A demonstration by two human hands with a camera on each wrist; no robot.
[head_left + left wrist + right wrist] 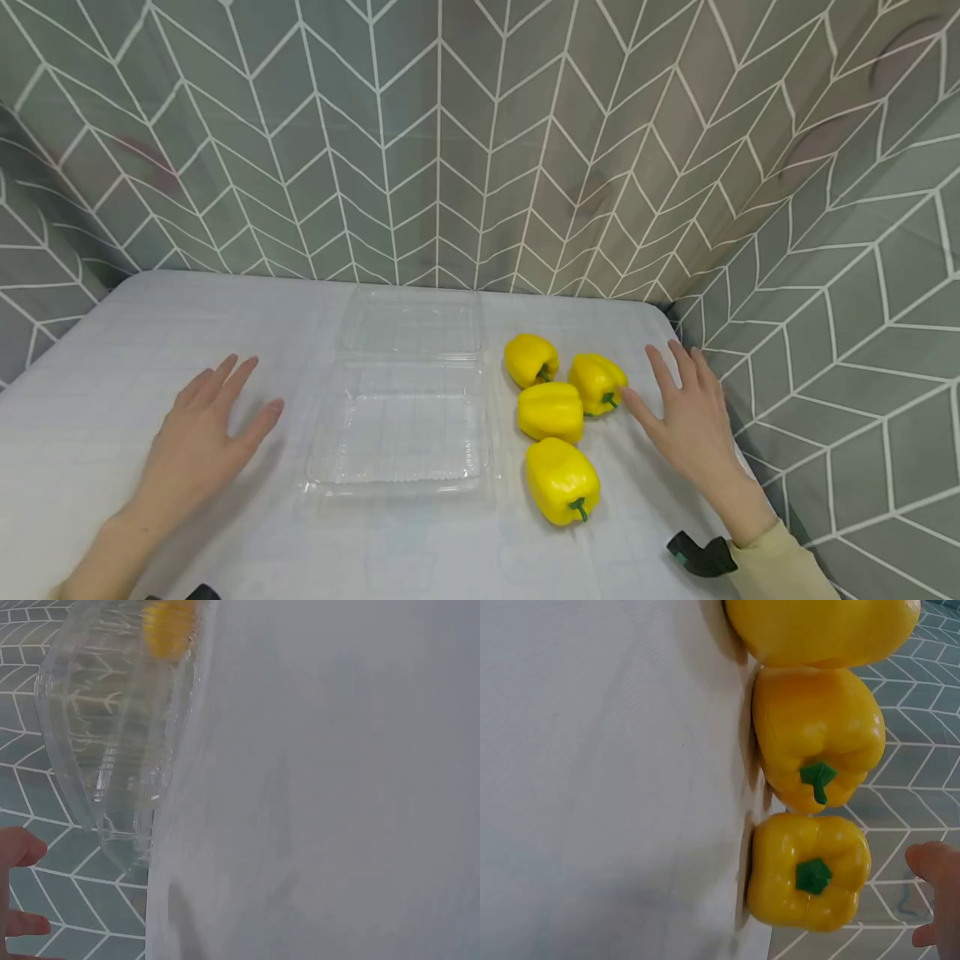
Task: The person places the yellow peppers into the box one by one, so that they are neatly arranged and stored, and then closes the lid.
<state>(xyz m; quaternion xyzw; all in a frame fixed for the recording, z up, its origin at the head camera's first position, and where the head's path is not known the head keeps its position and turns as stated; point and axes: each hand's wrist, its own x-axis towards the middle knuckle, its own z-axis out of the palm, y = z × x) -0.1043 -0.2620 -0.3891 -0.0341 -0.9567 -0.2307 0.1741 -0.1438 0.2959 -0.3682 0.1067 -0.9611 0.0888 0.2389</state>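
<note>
Gray curtain [465,150] with white chevron lines forms the backdrop, wrapping the far side and both sides. Below it, table [420,550] under a white cloth, far corners rounded. Clear plastic container [397,487] sits mid-table, unfolded: base nearer the person, lid [412,329] laid back behind it. Left wrist view gets it nearly edge-on, with yellow showing through. Left hand [210,425] is left of the container, over the cloth, fingers extended, thumb spread, gripping nothing. Right hand [690,421] is right of the peppers, same pose, also gripping nothing. Right thumb tip meets the outer pepper's outline in head view; right wrist view shows a gap, so apart. Four yellow peppers are on the cloth between container and right hand: near pepper [562,479], middle pepper [551,412] just behind it, far left pepper [530,358] and outer pepper [594,382] at the back. Closely grouped; can't tell which ones touch. Cream sleeve [780,567] on right forearm, black device [701,557] at that wrist. Smallest: green stems, e.g. near pepper's stem [577,506].
</note>
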